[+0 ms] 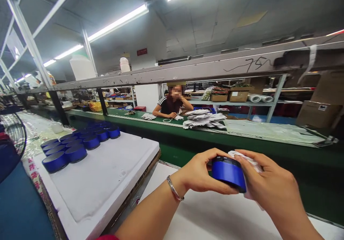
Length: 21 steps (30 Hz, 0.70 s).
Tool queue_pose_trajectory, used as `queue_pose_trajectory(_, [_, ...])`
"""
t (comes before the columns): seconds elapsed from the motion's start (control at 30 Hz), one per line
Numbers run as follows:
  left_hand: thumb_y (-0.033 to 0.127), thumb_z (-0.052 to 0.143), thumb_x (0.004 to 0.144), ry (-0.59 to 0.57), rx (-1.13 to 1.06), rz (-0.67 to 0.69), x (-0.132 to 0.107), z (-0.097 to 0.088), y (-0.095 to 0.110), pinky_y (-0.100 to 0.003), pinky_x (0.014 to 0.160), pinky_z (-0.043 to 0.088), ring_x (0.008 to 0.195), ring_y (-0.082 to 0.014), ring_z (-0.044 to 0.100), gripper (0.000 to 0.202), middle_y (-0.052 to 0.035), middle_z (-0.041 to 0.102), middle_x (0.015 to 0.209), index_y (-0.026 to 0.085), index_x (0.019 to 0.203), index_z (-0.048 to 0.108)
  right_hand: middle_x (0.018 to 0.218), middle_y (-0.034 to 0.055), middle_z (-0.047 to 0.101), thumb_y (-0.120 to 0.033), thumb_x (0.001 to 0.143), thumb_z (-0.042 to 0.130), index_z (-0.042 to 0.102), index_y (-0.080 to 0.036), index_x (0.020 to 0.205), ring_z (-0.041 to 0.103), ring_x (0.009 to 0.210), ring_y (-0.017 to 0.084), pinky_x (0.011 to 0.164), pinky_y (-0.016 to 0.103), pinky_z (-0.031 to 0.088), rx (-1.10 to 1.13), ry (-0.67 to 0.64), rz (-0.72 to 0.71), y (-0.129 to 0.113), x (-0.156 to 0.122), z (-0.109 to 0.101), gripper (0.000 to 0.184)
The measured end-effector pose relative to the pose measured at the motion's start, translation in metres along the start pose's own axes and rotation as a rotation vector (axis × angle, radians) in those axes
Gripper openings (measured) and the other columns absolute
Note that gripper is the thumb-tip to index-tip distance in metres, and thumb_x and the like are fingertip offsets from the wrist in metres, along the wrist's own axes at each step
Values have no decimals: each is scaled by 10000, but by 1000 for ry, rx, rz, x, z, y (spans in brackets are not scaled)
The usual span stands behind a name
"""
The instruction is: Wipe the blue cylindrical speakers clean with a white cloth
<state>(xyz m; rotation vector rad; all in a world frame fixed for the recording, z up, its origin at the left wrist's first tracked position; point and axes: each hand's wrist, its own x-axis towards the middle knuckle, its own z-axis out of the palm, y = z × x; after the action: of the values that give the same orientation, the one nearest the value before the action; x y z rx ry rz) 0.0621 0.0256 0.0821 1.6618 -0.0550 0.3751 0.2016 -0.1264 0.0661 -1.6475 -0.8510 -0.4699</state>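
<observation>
My left hand (200,173) grips a small blue cylinder with a black top (228,172), thumb below and fingers above. A silver bracelet circles that wrist. My right hand (268,182) presses a crumpled white cloth (248,161) against the cylinder's right side, fingers closed over the cloth. Both hands hover above a white foam board (209,215) at the near edge.
A second white foam board (107,175) on the left carries several identical blue cylinders (76,145). Beyond runs a green conveyor belt (188,136) with stacks of flat white cards (204,119). A seated person (172,105) leans on the far side. A fan guard (13,132) stands far left.
</observation>
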Motion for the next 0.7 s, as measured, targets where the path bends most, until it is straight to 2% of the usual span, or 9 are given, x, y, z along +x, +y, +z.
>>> queue_pose_trajectory(0.07, [229,1174,456,-22,68,21,-2,1,6,-409,967,644,1213,-339,730,930,-101,731,1338,254,1311,809,900,92,815,-726,840,745,910,-256,1008,747,745,311,565,397,569,27,-73,212,-2,5,-6,526])
queue_pose_trajectory(0.17, [219,1136,495,34,210,59,-4,2,11,-458,1071,628,1237,-339,721,914,-100,716,1406,267,1345,804,868,109,805,-776,699,797,911,-211,1053,646,612,281,444,391,458,97,-37,424,-18,7,-16,676])
queue_pose_trajectory(0.23, [250,1130,519,79,233,31,-4,3,12,-473,1079,621,1214,-335,724,943,-108,730,1397,261,1391,771,826,99,787,-745,686,827,911,-206,1107,627,584,279,404,392,414,99,19,482,-30,5,-22,689])
queue_pose_trajectory(0.3, [287,1123,547,119,245,14,-4,3,12,-467,1055,623,1189,-335,724,896,-117,743,1375,247,1366,763,829,86,791,-698,726,844,916,-226,1141,692,649,307,440,402,471,82,73,453,-39,0,-28,632])
queue_pose_trajectory(0.37, [301,1105,575,158,297,61,-4,3,13,-470,1096,605,1189,-335,713,774,-111,751,1354,243,1278,787,891,72,820,-642,817,832,920,-265,1118,773,792,333,598,432,595,49,129,299,-44,-5,-31,491])
queue_pose_trajectory(0.43, [289,1082,590,180,351,129,-4,3,13,-472,1148,579,1169,-327,701,673,-90,760,1304,248,1199,799,997,48,850,-578,938,802,912,-303,1100,805,885,316,789,453,656,19,140,14,-47,-10,-29,337])
queue_pose_trajectory(0.57, [295,1065,601,174,433,188,-1,3,10,-430,1064,581,1006,-287,661,475,-34,711,1005,237,933,730,1064,7,846,-334,1100,757,874,-313,1134,797,834,202,773,331,634,37,13,-631,-44,-16,-11,123])
queue_pose_trajectory(0.63, [310,1078,596,172,453,164,0,4,9,-411,1009,585,976,-282,653,475,-20,676,940,235,868,696,1065,15,838,-218,1104,737,865,-298,1159,793,852,185,770,298,619,5,49,-724,-35,-14,-1,161])
queue_pose_trajectory(0.7, [311,1103,570,185,434,127,-1,6,11,-420,1027,590,1014,-295,675,509,-31,711,1002,233,918,740,1085,35,842,-220,1102,717,870,-279,1151,801,921,207,844,317,629,-55,142,-660,-22,-8,3,170])
